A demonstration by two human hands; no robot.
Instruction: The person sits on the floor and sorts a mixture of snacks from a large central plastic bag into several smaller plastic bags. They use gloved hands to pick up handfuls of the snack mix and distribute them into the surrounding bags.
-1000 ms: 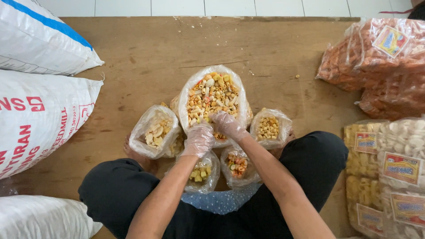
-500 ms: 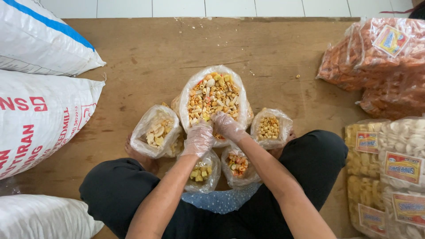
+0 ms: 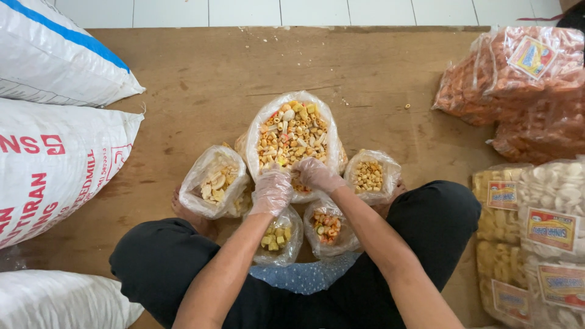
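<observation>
Mixed-snack bag (image 3: pixel 294 134): we see it open, just ahead of both hands.
Left hand (image 3: pixel 272 191): gloved, curled at its near rim.
Right hand (image 3: pixel 317 175): gloved, fingers dipping inside; grip unclear.

A single head-worn camera looks almost straight down, close above the big open snack bag (image 3: pixel 294 137) at the picture's centre. White sacks (image 3: pixel 55 164) lie left of it, packed snack bags (image 3: pixel 530 79) right, tiled floor beyond.
</observation>
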